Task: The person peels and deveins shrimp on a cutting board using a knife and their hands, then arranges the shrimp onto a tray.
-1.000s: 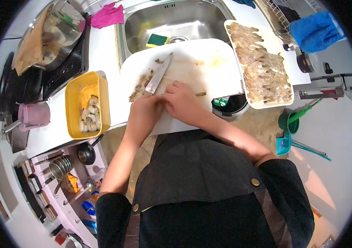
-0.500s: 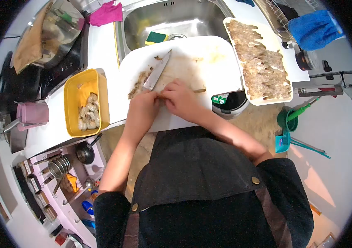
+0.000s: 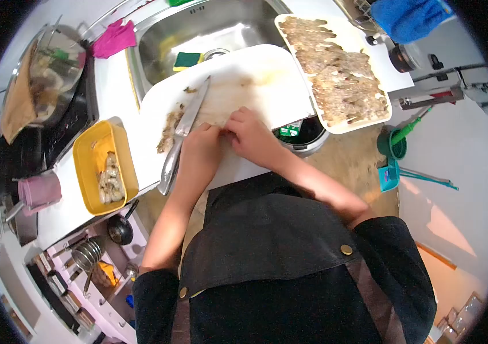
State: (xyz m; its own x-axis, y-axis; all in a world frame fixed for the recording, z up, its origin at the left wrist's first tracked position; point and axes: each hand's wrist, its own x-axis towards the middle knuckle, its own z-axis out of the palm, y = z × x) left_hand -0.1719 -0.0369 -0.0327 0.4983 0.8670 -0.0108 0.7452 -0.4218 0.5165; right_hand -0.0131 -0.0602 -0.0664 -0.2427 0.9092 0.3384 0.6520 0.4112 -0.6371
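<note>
My left hand [image 3: 201, 148] and my right hand [image 3: 251, 139] meet over the near edge of the white cutting board [image 3: 275, 80]. Their fingertips are pinched together, and whatever lies between them is hidden. Just left of my left hand, a knife [image 3: 194, 109] rests on the board, its handle pointing toward me. Dark wet scraps [image 3: 168, 131] are scattered along the board's left side. To the left stands a yellow container [image 3: 85, 186] with several peeled shrimp [image 3: 111, 186] inside. At the right, many shrimp [image 3: 341, 71] lie in rows on a cream tray [image 3: 354, 124].
Behind the board is a steel sink [image 3: 244, 34] with a green and yellow sponge [image 3: 187, 61]. A dark bin [image 3: 314, 139] sits below the counter's edge at the right. A pink mug [image 3: 40, 192] and a stove [image 3: 74, 109] are on the left.
The view has turned, so the counter's objects appear shifted left. My hands stay pinched together, and the knife's handle now shows beside my left hand. A thin brown piece beside my right hand is out of sight.
</note>
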